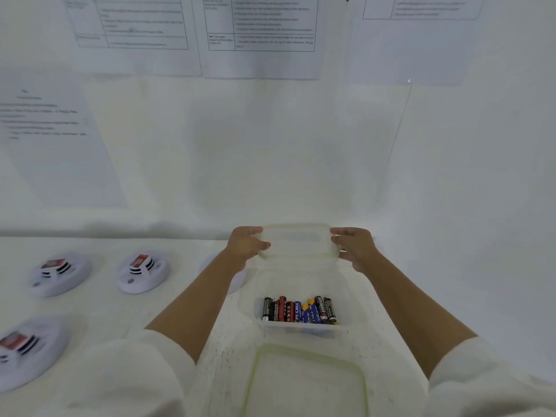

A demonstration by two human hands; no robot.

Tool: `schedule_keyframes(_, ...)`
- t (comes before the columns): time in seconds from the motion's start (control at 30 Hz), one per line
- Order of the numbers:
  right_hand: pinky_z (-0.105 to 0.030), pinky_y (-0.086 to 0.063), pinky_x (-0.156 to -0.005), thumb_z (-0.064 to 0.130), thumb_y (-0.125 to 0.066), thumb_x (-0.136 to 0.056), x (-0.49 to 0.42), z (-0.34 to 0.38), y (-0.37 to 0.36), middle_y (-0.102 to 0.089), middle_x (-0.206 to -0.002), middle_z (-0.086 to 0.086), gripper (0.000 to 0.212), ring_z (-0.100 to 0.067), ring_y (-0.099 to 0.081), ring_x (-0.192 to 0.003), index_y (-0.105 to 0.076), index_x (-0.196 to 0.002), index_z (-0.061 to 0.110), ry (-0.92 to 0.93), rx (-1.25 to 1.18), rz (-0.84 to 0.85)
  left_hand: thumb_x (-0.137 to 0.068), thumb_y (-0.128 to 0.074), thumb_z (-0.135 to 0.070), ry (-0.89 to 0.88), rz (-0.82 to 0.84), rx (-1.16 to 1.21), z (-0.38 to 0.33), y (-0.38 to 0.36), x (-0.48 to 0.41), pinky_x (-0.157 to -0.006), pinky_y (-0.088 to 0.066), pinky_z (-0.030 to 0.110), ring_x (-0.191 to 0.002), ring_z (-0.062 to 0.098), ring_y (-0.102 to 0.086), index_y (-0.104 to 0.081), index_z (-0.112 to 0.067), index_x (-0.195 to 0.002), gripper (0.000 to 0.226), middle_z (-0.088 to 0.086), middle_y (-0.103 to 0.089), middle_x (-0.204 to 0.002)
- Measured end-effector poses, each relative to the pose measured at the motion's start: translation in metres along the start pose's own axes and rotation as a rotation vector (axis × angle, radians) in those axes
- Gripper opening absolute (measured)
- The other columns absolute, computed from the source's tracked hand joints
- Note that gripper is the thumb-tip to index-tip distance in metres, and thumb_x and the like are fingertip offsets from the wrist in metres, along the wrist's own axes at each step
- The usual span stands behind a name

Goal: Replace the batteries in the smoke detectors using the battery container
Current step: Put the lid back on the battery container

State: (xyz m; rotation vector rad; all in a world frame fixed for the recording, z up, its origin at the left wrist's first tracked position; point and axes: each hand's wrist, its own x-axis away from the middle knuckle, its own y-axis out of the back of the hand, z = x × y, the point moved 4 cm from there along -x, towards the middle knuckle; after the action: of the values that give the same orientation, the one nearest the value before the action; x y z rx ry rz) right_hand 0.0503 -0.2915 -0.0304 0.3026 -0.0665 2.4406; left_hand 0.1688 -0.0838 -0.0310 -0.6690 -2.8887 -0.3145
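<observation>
Battery container (301, 328), a clear plastic tub, sat open on the white table (105, 314) in the middle of the scene, between the person's forearms. A row of mixed batteries (298, 310) in black, red and blue lay side by side against its near wall. Just beyond the tub, a clear plastic piece (298, 239) with a pale green rim was held up above the table. Whether it was a lid or a second tub could not be told. The left hand (246, 245) gripped its left end, fingers curled over the far edge and thumb along the near edge. The right hand (353, 246) gripped its right end with fingers curled round in the same way. Nearer the person lay a flat green-rimmed lid (307, 383). To the left three white round smoke detectors rested on the table: one far left (60, 273), one beside it (143, 272), and one near the left edge (27, 350). Another white disc (237, 282) showed partly behind the left forearm. Printed sheets (261, 25) hung on the far wall.
</observation>
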Motion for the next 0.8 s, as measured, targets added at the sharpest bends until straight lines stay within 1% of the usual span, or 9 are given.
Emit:
schedule_keyframes(0.13,-0.032,-0.049,-0.070,-0.013,-0.053,-0.081,-0.004,0.001,0.000,-0.057,-0.094,-0.015,0.026,-0.026,-0.053,-0.084,-0.062,-0.102,-0.003,-0.008,0.052,-0.023,-0.079,-0.065,0.010,-0.017,-0.013,0.001,0.000,0.001,0.000,-0.085,-0.044,0.029,-0.127,0.033,-0.044,-0.047,0.004,-0.130,0.054,0.024,-0.039,-0.141)
schedule_keyframes(0.2,-0.042,-0.051,-0.081,-0.015,-0.053,-0.079,-0.005,0.001,0.000,-0.057,-0.096,-0.016,0.020,-0.028,-0.055,-0.085,-0.063,-0.084,0.001,-0.027,0.053,-0.050,-0.080,-0.066,0.008,-0.027,-0.029,-0.014,0.000,-0.001,0.000,-0.085,-0.046,0.031,-0.125,0.033,-0.046,-0.048,0.002,-0.130,0.053,0.022,-0.040,-0.140)
schedule_keyframes(0.27,-0.047,-0.050,-0.090,-0.016,-0.054,-0.079,-0.006,0.000,0.001,-0.057,-0.096,-0.017,0.022,-0.030,-0.056,-0.089,-0.060,-0.077,0.004,-0.042,0.041,-0.056,-0.078,-0.067,0.008,-0.025,-0.049,0.003,0.001,-0.001,-0.001,-0.086,-0.047,0.031,-0.120,0.032,-0.049,-0.048,0.002,-0.130,0.056,0.022,-0.043,-0.137)
schedule_keyframes(0.37,-0.044,-0.052,-0.085,-0.017,-0.054,-0.080,-0.006,-0.002,0.003,-0.056,-0.096,-0.017,0.020,-0.028,-0.055,-0.085,-0.062,-0.083,0.001,-0.052,0.005,-0.043,-0.076,-0.068,0.012,0.010,-0.060,0.103,0.005,0.002,-0.003,-0.086,-0.048,0.030,-0.102,0.028,-0.056,-0.049,0.004,-0.127,0.056,0.023,-0.051,-0.127)
schedule_keyframes(0.43,-0.038,-0.053,-0.076,-0.017,-0.053,-0.080,-0.006,-0.003,0.003,-0.055,-0.096,-0.017,0.024,-0.026,-0.055,-0.079,-0.062,-0.099,-0.004,-0.046,-0.018,-0.042,-0.074,-0.068,0.014,0.015,-0.074,0.150,0.007,0.002,-0.006,-0.087,-0.048,0.031,-0.105,0.031,-0.057,-0.052,0.003,-0.124,0.053,0.024,-0.052,-0.126)
schedule_keyframes(0.5,-0.040,-0.053,-0.082,-0.016,-0.052,-0.081,-0.006,-0.005,0.002,-0.055,-0.097,-0.017,0.029,-0.026,-0.055,-0.082,-0.060,-0.107,-0.007,-0.037,-0.028,-0.055,-0.073,-0.068,0.015,0.013,-0.103,0.198,0.009,0.001,-0.008,-0.092,-0.048,0.036,-0.111,0.034,-0.055,-0.055,0.001,-0.121,0.051,0.023,-0.052,-0.126)
schedule_keyframes(0.57,-0.045,-0.049,-0.094,-0.015,-0.052,-0.082,-0.006,-0.006,0.000,-0.056,-0.098,-0.017,0.029,-0.027,-0.054,-0.088,-0.059,-0.108,-0.006,-0.033,-0.040,-0.066,-0.074,-0.066,0.016,0.013,-0.119,0.242,0.012,0.000,-0.011,-0.099,-0.046,0.041,-0.114,0.035,-0.054,-0.057,0.000,-0.120,0.049,0.023,-0.052,-0.127)
schedule_keyframes(0.63,-0.047,-0.046,-0.097,-0.015,-0.052,-0.082,-0.006,-0.007,-0.002,-0.056,-0.099,-0.017,0.029,-0.027,-0.053,-0.090,-0.059,-0.109,-0.006,-0.031,-0.048,-0.068,-0.077,-0.063,0.016,0.015,-0.118,0.258,0.014,-0.001,-0.014,-0.103,-0.043,0.042,-0.118,0.035,-0.052,-0.057,0.000,-0.120,0.047,0.023,-0.052,-0.129)
schedule_keyframes(0.8,-0.044,-0.046,-0.095,-0.014,-0.048,-0.082,-0.005,-0.009,0.002,-0.056,-0.077,-0.010,0.026,-0.026,-0.052,-0.082,-0.060,-0.102,-0.002,-0.050,-0.068,-0.031,-0.079,-0.054,0.023,0.059,-0.049,0.308,0.012,-0.002,-0.015,-0.098,-0.044,0.032,-0.118,0.033,-0.052,-0.055,0.002,-0.123,0.049,0.025,-0.050,-0.129)
